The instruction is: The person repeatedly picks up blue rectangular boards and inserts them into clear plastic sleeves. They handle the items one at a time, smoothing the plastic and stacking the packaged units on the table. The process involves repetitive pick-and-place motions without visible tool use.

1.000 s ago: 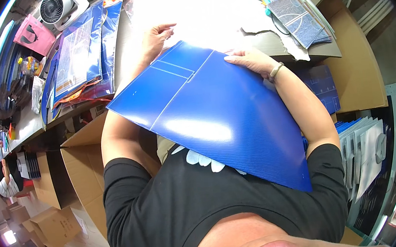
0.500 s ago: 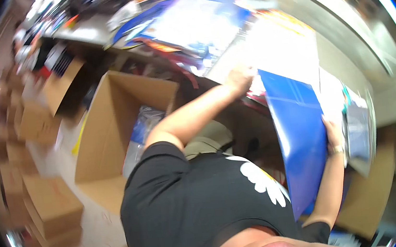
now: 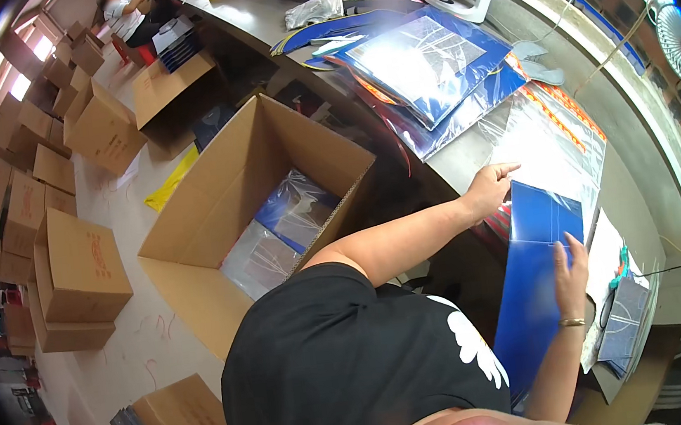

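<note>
"Blue, glossy and long, that sheet (image 3: 528, 296) has swung round, hasn't it?"

"Yes. A second ago it lay broad across the front of the person. Now it runs narrow up the right side, from beside the shirt (image 3: 316, 373) to the edge of the counter (image 3: 240, 9). The view has turned as well, so the open carton (image 3: 211, 205), with bagged pieces (image 3: 299, 208) inside, shows fully on the left."

"And what does that mean for the work?"

"My judgement is that the sheet is being shifted about rather than pressed or creased. Its grip looks light, too: the right hand (image 3: 571, 275) was at the rim with its thumb on top, and now its fingers lie spread over the face, near the right edge."

"So that hand isn't clamped on anything?"

"It looks apart, with the sheet just behind it. (Whether the fingers press on it or merely pass over, I cannot tell.)"

"Where is the left hand (image 3: 489, 190)?"

"Just beside the upper left corner of the sheet, one finger pointing out towards the clear plastic (image 3: 529, 147) on the counter. The other fingers are curled. Whether they pinch something, or touch that corner at all, I cannot tell."

"So the sheet lies to the right of the left hand?"

"Right of it and mostly nearer the body, with the top end between the two hands."
</note>
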### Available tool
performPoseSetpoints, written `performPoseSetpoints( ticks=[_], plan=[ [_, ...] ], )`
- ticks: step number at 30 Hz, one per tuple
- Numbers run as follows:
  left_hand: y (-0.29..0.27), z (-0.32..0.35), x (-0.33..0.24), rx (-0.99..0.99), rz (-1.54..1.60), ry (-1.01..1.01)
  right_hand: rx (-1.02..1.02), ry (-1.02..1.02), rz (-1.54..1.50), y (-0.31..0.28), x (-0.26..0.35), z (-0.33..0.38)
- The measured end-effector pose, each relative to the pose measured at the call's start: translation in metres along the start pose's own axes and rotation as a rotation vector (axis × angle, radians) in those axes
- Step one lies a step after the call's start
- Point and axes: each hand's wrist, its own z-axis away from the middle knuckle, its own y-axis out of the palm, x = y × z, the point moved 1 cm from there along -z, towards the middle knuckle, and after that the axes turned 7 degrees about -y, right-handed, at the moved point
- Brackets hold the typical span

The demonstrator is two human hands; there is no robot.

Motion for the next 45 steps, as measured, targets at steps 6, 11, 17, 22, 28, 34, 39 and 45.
performPoseSetpoints(
  ticks=[6,11,17,22,28,34,39,45],
  plan=[
    [-0.001,0.006,0.005,-0.105,-0.163,0.213,0.127,-0.317,0.33,0.051,0.092,-0.009],
    [-0.003,0.018,-0.015,-0.097,-0.436,0.376,0.033,-0.386,0.41,0.061,0.084,-0.01],
    [-0.005,0.022,-0.016,-0.116,-0.733,0.626,-0.065,-0.341,0.536,0.066,0.085,-0.015],
    [0.025,0.041,-0.003,-0.058,-0.674,0.804,-0.19,-0.242,0.433,0.073,0.075,-0.03],
    [0.011,0.031,0.022,-0.075,-0.49,0.435,-0.026,-0.235,0.556,0.048,0.095,0.011],
    [0.023,0.049,0.031,0.013,-0.637,0.546,0.121,-0.202,0.529,0.042,0.056,0.062],
    [0.041,0.044,0.029,-0.022,-0.115,0.112,-0.048,-0.282,0.557,0.044,0.051,0.055],
    [0.046,-0.025,0.035,-0.194,-0.206,0.1,-0.025,-0.252,0.419,0.053,0.081,0.025]
  ],
)
